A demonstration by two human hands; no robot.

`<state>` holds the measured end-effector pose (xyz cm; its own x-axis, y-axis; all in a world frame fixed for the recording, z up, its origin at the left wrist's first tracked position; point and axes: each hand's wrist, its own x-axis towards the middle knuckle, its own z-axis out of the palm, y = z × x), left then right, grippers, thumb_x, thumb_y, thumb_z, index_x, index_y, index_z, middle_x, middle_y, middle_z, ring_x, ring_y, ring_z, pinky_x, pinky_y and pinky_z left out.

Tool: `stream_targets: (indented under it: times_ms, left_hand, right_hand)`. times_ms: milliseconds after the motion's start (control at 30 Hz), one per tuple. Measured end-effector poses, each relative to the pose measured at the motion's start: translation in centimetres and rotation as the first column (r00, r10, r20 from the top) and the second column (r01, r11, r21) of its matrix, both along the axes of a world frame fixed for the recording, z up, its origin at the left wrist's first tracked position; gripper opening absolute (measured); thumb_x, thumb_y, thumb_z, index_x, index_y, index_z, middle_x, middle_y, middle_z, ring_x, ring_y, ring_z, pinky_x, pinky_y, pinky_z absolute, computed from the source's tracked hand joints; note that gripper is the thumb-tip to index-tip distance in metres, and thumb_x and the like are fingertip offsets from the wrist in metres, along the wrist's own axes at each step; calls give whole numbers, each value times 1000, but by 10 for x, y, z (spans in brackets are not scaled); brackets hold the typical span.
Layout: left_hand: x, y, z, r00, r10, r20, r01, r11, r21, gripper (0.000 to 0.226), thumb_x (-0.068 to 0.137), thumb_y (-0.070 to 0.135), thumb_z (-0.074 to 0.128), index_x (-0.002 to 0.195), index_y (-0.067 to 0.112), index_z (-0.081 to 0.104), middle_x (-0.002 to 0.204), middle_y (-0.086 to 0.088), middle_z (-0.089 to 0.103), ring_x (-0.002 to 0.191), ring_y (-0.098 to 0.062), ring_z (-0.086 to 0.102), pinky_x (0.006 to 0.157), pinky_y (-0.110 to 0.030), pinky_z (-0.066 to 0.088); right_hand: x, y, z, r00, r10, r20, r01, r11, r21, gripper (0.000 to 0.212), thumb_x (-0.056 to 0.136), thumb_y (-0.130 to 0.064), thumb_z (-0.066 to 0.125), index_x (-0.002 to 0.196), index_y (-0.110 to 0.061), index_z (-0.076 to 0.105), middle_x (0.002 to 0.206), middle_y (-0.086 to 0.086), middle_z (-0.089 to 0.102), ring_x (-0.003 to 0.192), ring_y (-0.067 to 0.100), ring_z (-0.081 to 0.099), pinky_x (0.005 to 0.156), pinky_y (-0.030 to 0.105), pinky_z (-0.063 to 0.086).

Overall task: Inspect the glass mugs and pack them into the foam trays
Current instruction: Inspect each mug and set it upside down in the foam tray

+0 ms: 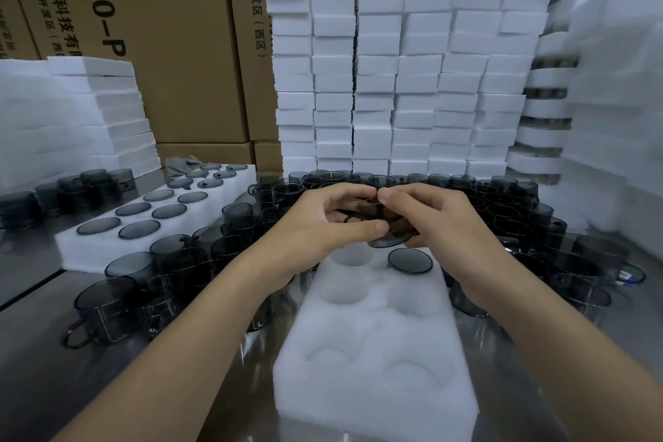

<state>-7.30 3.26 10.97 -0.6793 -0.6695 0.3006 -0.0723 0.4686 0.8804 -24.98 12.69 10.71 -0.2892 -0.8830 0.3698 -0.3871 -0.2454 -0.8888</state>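
Glass mug (pixel 391 240) is held tilted, base downward, just above far end of foam tray (pixel 373 380). It is gripped by left hand (pixel 323 222) and right hand (pixel 443 226), fingers curled round rim. Empty far-left cavity (pixel 349 257) is judged nearest, beneath left hand.

The glass mugs (pixel 107 301) are smoky translucent grey, the foam tray (pixel 373 387) at six o'clock and the foam stacks (pixel 376 82) at twelve o'clock plain white, the cardboard boxes (pixel 172 47) at eleven o'clock tan with black printed lettering, the table (pixel 36 319) dull silver-grey.
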Motion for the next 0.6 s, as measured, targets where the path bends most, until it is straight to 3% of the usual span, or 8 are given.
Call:
stream_targets:
  times_ms: [100, 233, 367, 500, 600]
  left_hand:
    - [0, -1, -1, 999, 16, 36, -16, 1000, 1, 53, 75, 44, 89, 125, 36, 76, 116, 5, 78, 93, -9, 73, 78, -21, 48]
    - [-1, -5, -3, 996, -24, 82, 23, 1000, 16, 61, 69, 50, 92, 123, 31, 73, 106, 6, 81, 96, -7, 77, 81, -22, 51]
    - [2, -10, -5, 980, -160, 117, 156, 987, 45, 59, 75, 38, 82, 132, 31, 65, 119, 1, 80, 112, -16, 73, 103, -40, 52]
    - [3, -18, -5, 997, -26, 72, 24, 999, 29, 51, 70, 27, 63, 120, 33, 71, 111, 5, 81, 114, -18, 73, 91, -37, 46]
    - [2, -19, -7, 997, 17, 77, -18, 1000, 13, 45, 75, 24, 61, 118, 34, 71, 108, 7, 81, 108, -12, 74, 87, -34, 46]
  right_hand:
    - [-5, 4, 5, 994, 80, -70, -74, 994, 82, 26, 96, -56, 66, 107, -36, 78, 98, -10, 82, 90, 8, 79, 83, 39, 52]
    - [-20, 14, 15, 966, 162, -203, -115, 968, 222, 54, 72, -76, 73, 115, -44, 74, 107, -10, 81, 101, 6, 75, 86, 36, 57]
    - [-28, 23, 23, 926, 273, -262, -181, 928, 327, 39, 78, -63, 74, 111, -42, 79, 111, -11, 80, 105, 7, 74, 88, 36, 59]
    - [-29, 31, 30, 888, 327, -323, -192, 903, 385, 41, 73, -52, 74, 112, -39, 79, 109, -1, 78, 111, 21, 71, 108, 53, 53]
    - [-30, 36, 34, 859, 380, -343, -228, 884, 408, 39, 75, -36, 76, 113, -39, 78, 113, -2, 77, 113, 19, 70, 110, 52, 50]
